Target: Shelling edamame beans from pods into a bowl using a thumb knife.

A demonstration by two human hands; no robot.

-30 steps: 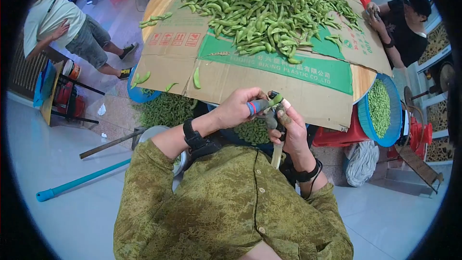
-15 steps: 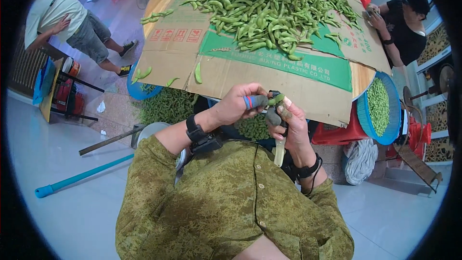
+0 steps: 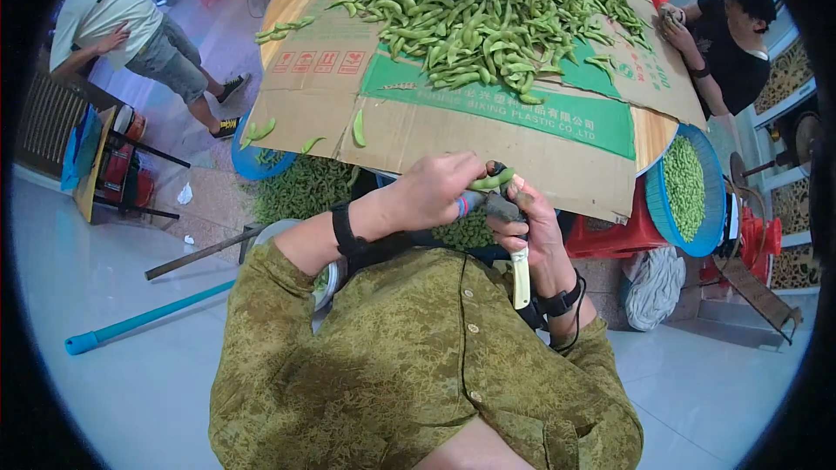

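Observation:
My left hand (image 3: 435, 187) is closed on a green soybean pod (image 3: 494, 180), which lies across between both hands; a grey covering wraps at least one of its fingers. Close beside it my right hand (image 3: 538, 222) grips a small knife, its cream handle (image 3: 521, 280) hanging down below the fingers. Dark grey covers sit on the right thumb and finger area, and the blade is hidden. Both hands are just off the near edge of a flattened cardboard sheet (image 3: 401, 135). On that sheet lies a big heap of green soybean pods (image 3: 488, 13).
A blue basket of shelled beans (image 3: 686, 191) stands at right, near a red stool (image 3: 601, 235) and a white sack (image 3: 653, 292). Pods or husks (image 3: 305, 191) pile at left below the table. A teal pole (image 3: 148, 318) lies on the floor. Other people are at both sides.
My left hand has turned, its fingers curling down, and the pod shows longer between the hands. The knife handle has swung to the right under my right hand.

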